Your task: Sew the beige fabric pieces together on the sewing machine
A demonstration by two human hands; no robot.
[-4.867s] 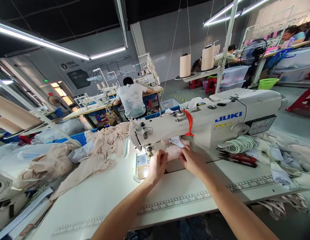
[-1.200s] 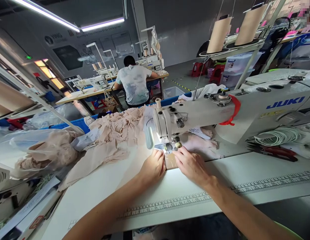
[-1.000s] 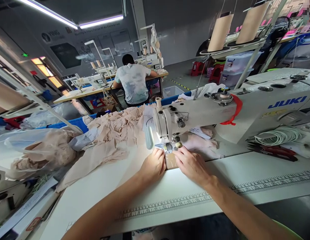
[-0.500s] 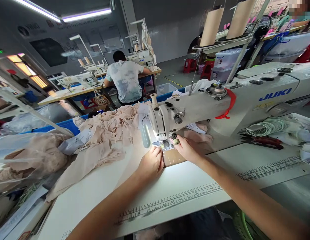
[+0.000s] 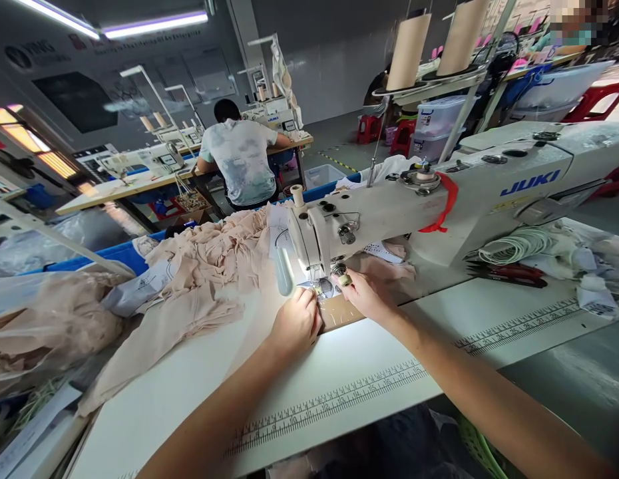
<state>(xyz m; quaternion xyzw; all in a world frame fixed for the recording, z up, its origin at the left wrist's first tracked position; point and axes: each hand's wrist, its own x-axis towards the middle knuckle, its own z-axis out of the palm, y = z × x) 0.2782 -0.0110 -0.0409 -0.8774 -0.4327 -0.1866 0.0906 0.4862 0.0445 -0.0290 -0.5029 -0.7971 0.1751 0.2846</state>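
Observation:
A white sewing machine (image 5: 334, 229) with a red strip tied round its arm stands before me. Just left of its presser foot (image 5: 319, 287), my left hand (image 5: 295, 320) is closed in a pinch, its fingertips low at the lit needle area. What they grip is too small to make out. My right hand (image 5: 367, 294) reaches to the right side of the machine head, fingers curled behind a round tension knob (image 5: 343, 276); its fingertips are partly hidden. Between the hands lies a brown plate (image 5: 342, 313) with pale thread bits. Beige fabric (image 5: 224, 249) is heaped to the left.
A ruler strip (image 5: 329, 406) runs along the table's front. Red-handled scissors (image 5: 514, 273) and a coil of pale cord (image 5: 512, 247) lie at right. Thread cones (image 5: 409, 53) stand above. Plastic-bagged fabric (image 5: 50, 326) is at far left. A co-worker (image 5: 242, 156) sits ahead, back turned.
The camera view has turned slightly right, so the scene sits farther left. Both hands stay in nearly the same places at the machine.

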